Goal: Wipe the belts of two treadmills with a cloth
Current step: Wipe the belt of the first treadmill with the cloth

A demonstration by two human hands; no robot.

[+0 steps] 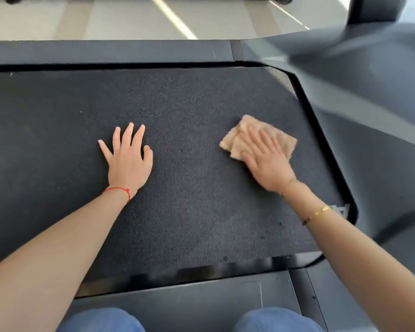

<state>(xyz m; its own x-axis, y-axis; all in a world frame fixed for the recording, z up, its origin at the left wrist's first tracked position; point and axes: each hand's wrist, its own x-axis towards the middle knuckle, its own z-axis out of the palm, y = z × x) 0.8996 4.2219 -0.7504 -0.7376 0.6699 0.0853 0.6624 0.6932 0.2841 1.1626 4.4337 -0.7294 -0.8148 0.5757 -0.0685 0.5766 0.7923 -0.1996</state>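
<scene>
A black textured treadmill belt (189,192) fills the middle of the view. My left hand (127,159) lies flat on it, fingers spread, holding nothing; a red string circles that wrist. To the right, my right hand (265,161) presses flat on a folded tan cloth (283,137) that rests on the belt near the motor cover. The right hand and cloth are blurred. Gold bracelets sit on the right wrist.
The grey motor cover (381,130) rises on the right with an upright post (374,8). Dark side rails run along the far edge (106,52) and the near edge (189,298). My knees in blue jeans (101,319) are at the bottom. A pale floor (106,20) lies beyond.
</scene>
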